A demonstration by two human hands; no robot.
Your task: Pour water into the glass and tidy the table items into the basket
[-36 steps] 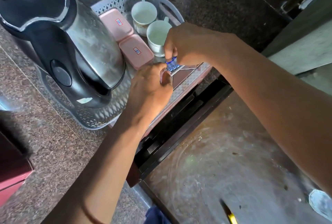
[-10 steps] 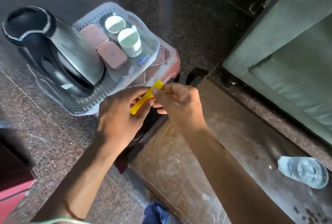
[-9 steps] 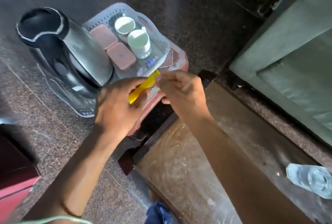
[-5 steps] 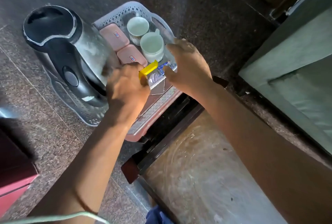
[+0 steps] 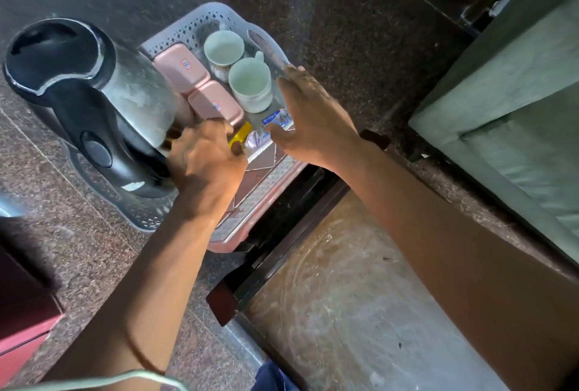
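Half a second ago the right hand (image 5: 308, 121) hovered curled above the basket (image 5: 219, 16); now its grip is released, fingers spread. The left hand (image 5: 205, 165) still pinches the yellow sachet (image 5: 240, 136) low inside the basket. There sit two cups (image 5: 250, 82), two pink boxes (image 5: 180, 66), one kettle (image 5: 94, 102).

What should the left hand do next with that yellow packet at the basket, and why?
Probably let go and pull back. The left hand holds the yellow packet low inside the basket, beside the pink boxes and the clear wrapper, while the right hand is open.
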